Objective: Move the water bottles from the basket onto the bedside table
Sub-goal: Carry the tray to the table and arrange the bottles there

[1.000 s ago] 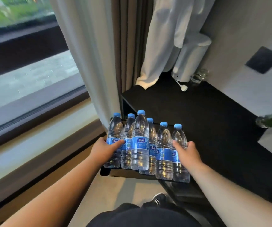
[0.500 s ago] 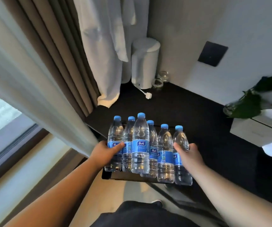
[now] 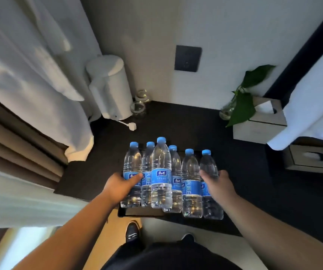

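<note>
Several clear water bottles (image 3: 161, 172) with blue caps and blue labels stand packed upright in a shallow black basket (image 3: 135, 212). The basket hangs over the near edge of the black bedside table (image 3: 195, 129). My left hand (image 3: 119, 185) presses against the leftmost bottle (image 3: 132, 162) and grips the basket's left side. My right hand (image 3: 218, 184) is wrapped around the rightmost bottle (image 3: 208, 166) at the basket's right side. Most of the basket is hidden behind the bottles.
At the table's back left stand a white kettle (image 3: 109, 84), its plug (image 3: 131, 126) and two small glass jars (image 3: 138, 108). A plant in a glass vase (image 3: 240, 100) and a tissue box (image 3: 261, 121) sit at the right. Curtains (image 3: 20, 75) hang left; white bedding (image 3: 312, 90) right.
My view has swung right and forward, from the window to the table and wall. The basket of bottles has moved further over the table; both hands keep their hold.
</note>
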